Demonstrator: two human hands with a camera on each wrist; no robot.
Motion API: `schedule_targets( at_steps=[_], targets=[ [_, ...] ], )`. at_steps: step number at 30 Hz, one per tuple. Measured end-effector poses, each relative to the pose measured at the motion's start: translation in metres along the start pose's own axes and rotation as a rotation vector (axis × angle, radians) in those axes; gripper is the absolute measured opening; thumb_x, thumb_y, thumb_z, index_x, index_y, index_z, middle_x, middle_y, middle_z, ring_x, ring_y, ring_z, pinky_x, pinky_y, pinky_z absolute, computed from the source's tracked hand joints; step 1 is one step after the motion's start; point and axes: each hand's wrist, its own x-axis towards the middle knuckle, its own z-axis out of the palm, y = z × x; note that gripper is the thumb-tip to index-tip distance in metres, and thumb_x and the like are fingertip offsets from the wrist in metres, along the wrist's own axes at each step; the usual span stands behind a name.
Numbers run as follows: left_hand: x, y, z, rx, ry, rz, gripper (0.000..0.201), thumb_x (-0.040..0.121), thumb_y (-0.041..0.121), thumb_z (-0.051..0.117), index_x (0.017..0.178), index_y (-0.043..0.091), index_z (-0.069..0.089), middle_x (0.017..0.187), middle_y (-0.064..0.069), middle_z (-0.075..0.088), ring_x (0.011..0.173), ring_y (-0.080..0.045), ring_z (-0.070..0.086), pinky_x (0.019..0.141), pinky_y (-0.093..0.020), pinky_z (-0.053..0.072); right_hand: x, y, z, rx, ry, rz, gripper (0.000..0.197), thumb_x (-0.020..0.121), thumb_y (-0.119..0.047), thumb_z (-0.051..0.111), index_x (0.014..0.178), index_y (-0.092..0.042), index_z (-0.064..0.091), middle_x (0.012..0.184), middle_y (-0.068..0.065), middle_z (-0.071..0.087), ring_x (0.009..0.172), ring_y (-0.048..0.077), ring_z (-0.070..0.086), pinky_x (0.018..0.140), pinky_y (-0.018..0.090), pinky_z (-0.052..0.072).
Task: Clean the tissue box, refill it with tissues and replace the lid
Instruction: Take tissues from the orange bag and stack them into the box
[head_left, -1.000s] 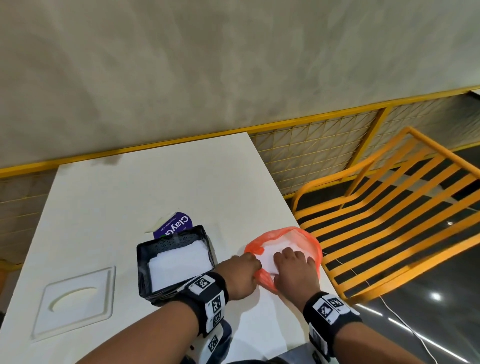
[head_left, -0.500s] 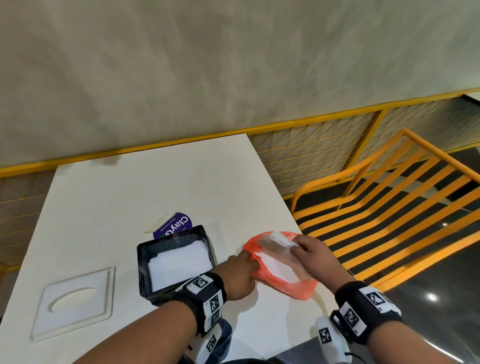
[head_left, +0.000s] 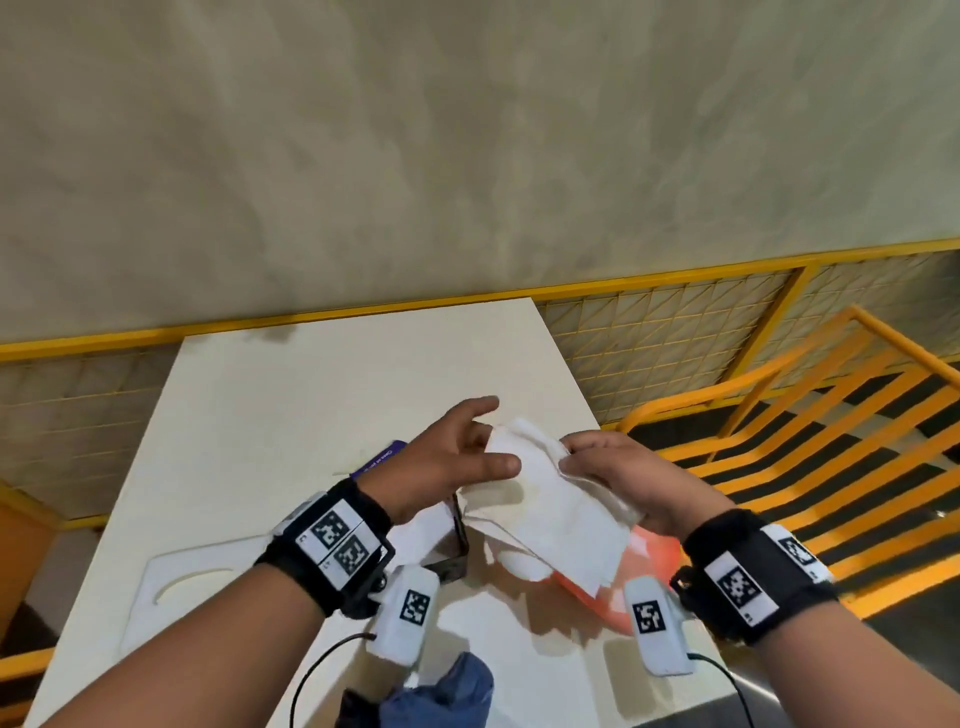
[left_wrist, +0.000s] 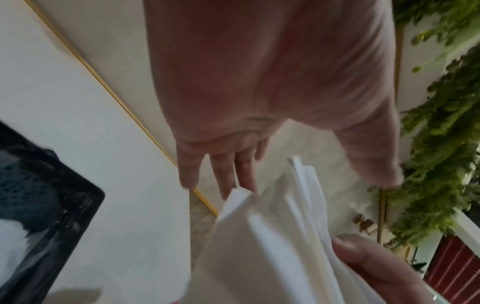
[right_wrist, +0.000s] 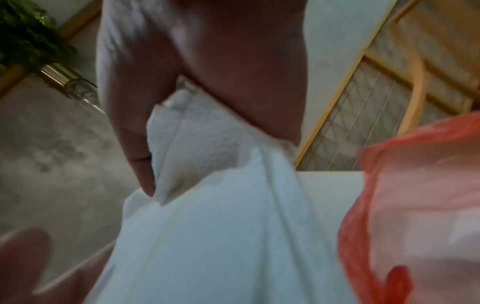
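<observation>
The right hand (head_left: 618, 475) pinches a stack of white tissues (head_left: 545, 499), thumb on one face and fingers curled over the other, as the right wrist view shows. The left hand (head_left: 447, 462) meets the stack's far corner with straight fingers (left_wrist: 244, 174); its thumb lies along the near face, and the left wrist view shows nothing curled round the paper. The stack hangs above the table (head_left: 291, 415), tilted, its lower corner toward 5 o'clock.

Below the stack, at 5 o'clock from the hands, an orange bag (head_left: 654, 561) lies at the table's right edge, mostly hidden by the tissues and the right wrist. At 7 o'clock from the left hand sits the black box (head_left: 452, 561), largely covered by that wrist; the left wrist view shows white tissue inside it. The white lid (head_left: 171, 577) lies flat at 8 o'clock, apart from the box. A purple card (head_left: 384, 457) peeks out behind the left hand. A blue cloth (head_left: 447, 691) lies at 6 o'clock on the near edge. Yellow railings (head_left: 779, 431) stand at 3 o'clock.
</observation>
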Motion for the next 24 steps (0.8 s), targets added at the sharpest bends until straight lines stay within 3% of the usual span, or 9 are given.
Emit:
schedule_targets(
  at_steps=[3,7,9,11,12,15,17,21,24],
  targets=[
    [-0.015,0.003,-0.01,0.019,-0.011,-0.009,0.047,0.079,0.018,0.078,0.124,0.009,0.065,0.119,-0.016,0.073,0.105,-0.026,0.071,0.091,-0.041,0.057,0.01,-0.013,0.025,0.057,-0.079,0.002,0.036,0.088,-0.023,0.064,0.111,0.004,0.065,0.107,0.025,0.067,0.094,0.035,0.063,0.087,0.045,0.046],
    [-0.039,-0.011,-0.029,-0.178,0.184,0.005,0.032,0.088,0.005,0.072,0.118,-0.003,0.066,0.119,-0.025,0.071,0.109,-0.039,0.07,0.097,-0.05,0.054,0.019,-0.013,0.039,0.442,-0.095,0.095,0.056,0.097,-0.049,0.046,0.127,-0.005,0.064,0.13,0.022,0.063,0.124,0.038,0.057,0.109,0.055,0.039],
    [-0.05,-0.015,-0.04,-0.291,0.273,0.024,0.027,0.093,-0.001,0.066,0.12,-0.004,0.064,0.118,-0.025,0.071,0.104,-0.037,0.071,0.092,-0.043,0.058,0.022,-0.005,0.049,0.605,-0.174,0.12,0.062,0.092,-0.054,0.053,0.131,-0.008,0.062,0.134,0.021,0.061,0.122,0.039,0.059,0.099,0.056,0.048],
    [-0.06,-0.019,-0.048,-0.353,0.326,0.026,0.029,0.093,-0.003,0.065,0.121,-0.003,0.062,0.119,-0.024,0.071,0.101,-0.035,0.071,0.086,-0.039,0.06,0.027,0.004,0.062,0.603,-0.225,0.1,0.07,0.076,-0.042,0.081,0.132,-0.005,0.06,0.131,0.022,0.062,0.11,0.037,0.065,0.084,0.051,0.058],
    [-0.064,-0.022,-0.051,-0.367,0.331,0.02,0.03,0.092,-0.003,0.066,0.121,-0.002,0.062,0.119,-0.024,0.071,0.101,-0.035,0.07,0.084,-0.039,0.061,0.032,0.009,0.069,0.578,-0.238,0.079,0.075,0.071,-0.028,0.088,0.134,-0.003,0.057,0.132,0.024,0.061,0.111,0.037,0.065,0.085,0.052,0.058],
    [-0.074,-0.029,-0.055,-0.435,0.314,0.009,0.038,0.084,-0.001,0.073,0.12,0.001,0.062,0.12,-0.023,0.07,0.102,-0.034,0.071,0.084,-0.04,0.061,0.043,0.013,0.092,0.538,-0.262,0.035,0.054,0.084,0.002,0.068,0.136,0.0,0.053,0.137,0.028,0.056,0.126,0.044,0.054,0.106,0.062,0.041],
    [-0.08,-0.031,-0.055,-0.469,0.303,0.021,0.04,0.083,0.002,0.073,0.121,0.002,0.063,0.119,-0.022,0.071,0.103,-0.033,0.071,0.084,-0.04,0.061,0.05,0.016,0.103,0.548,-0.271,0.014,0.053,0.086,0.006,0.062,0.138,-0.001,0.051,0.139,0.029,0.053,0.13,0.047,0.05,0.111,0.065,0.032],
    [-0.093,-0.037,-0.059,-0.573,0.326,-0.054,0.036,0.092,0.012,0.067,0.127,0.006,0.061,0.114,-0.011,0.075,0.1,-0.024,0.074,0.079,-0.041,0.061,0.059,0.021,0.113,0.635,-0.189,-0.024,0.051,0.085,0.006,0.063,0.135,-0.003,0.055,0.134,0.028,0.058,0.125,0.046,0.054,0.109,0.064,0.035],
    [-0.099,-0.045,-0.064,-0.445,0.298,-0.066,0.034,0.09,0.0,0.068,0.122,0.008,0.065,0.119,-0.015,0.074,0.105,-0.03,0.073,0.079,-0.039,0.061,0.057,0.017,0.121,0.581,-0.093,-0.079,0.047,0.084,0.005,0.064,0.13,-0.004,0.057,0.126,0.024,0.065,0.115,0.041,0.063,0.101,0.057,0.047]
  ],
)
